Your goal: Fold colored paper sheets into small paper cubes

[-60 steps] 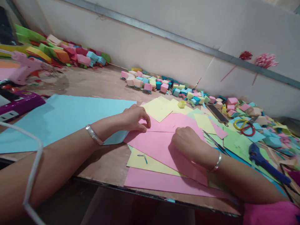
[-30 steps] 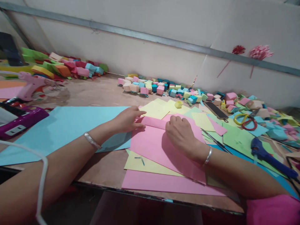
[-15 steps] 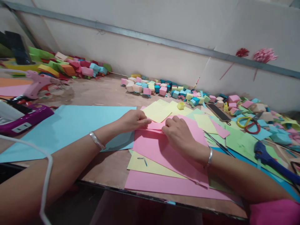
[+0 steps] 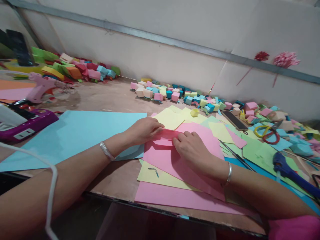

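Between my two hands is a small folded piece of pink paper [image 4: 168, 134]. My left hand [image 4: 145, 130] pinches its left end, and my right hand [image 4: 190, 145] grips its right end with curled fingers. Creases run along the strip, and its right part is hidden behind my fingers. Underneath lies a larger pink sheet [image 4: 160, 156] on top of a yellow sheet [image 4: 147, 178] and another pink sheet [image 4: 175, 200]. Just beyond my fingers are yellow paper pieces [image 4: 168, 117] with a small yellow paper cube [image 4: 194, 112] on them.
A light blue sheet [image 4: 100, 130] lies left, near a purple power strip [image 4: 37, 123] and pink glue gun [image 4: 37, 87]. To the right are scissors [image 4: 271, 136], a blue glue gun [image 4: 287, 168] and a phone [image 4: 234, 120]. Paper cubes [image 4: 158, 96] line the wall. A white cable [image 4: 51, 196] crosses my left forearm.
The pink strip has tilted up and shows more of its folded face between my hands. My left fingers have shifted slightly; both hands still hold it.
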Action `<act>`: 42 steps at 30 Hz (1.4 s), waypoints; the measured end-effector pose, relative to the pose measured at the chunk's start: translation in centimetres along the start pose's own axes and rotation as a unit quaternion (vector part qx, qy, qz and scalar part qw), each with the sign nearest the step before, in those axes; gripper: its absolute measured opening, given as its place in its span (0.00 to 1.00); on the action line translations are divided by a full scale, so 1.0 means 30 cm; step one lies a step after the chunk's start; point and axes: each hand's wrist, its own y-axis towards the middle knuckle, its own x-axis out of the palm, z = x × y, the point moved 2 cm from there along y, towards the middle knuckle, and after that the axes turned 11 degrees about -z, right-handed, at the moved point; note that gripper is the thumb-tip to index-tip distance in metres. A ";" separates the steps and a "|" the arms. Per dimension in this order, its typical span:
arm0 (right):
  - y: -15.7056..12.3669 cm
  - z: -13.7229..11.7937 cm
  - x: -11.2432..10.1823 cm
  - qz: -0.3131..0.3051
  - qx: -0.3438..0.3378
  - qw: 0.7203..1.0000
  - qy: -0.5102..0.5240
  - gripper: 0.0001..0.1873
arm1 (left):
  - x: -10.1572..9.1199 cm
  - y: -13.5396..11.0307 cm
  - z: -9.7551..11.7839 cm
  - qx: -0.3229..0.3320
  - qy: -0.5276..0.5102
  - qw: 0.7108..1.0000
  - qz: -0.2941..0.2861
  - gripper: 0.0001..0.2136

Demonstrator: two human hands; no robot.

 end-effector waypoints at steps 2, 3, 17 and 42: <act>-0.003 -0.001 -0.001 0.016 0.002 1.000 -0.004 0.13 | -0.003 -0.002 -0.001 -0.044 -0.025 0.999 0.015 0.15; -0.003 -0.001 -0.003 0.027 0.001 1.000 -0.005 0.13 | -0.004 -0.003 -0.001 -0.064 -0.037 0.997 0.023 0.16; 0.040 0.020 0.014 0.035 -0.047 0.998 0.036 0.14 | 0.008 0.001 -0.007 -0.065 -0.074 0.995 0.026 0.09; 0.089 0.097 0.051 0.293 0.051 0.931 0.211 0.13 | -0.085 -0.037 -0.027 -0.159 -0.190 0.903 0.352 0.11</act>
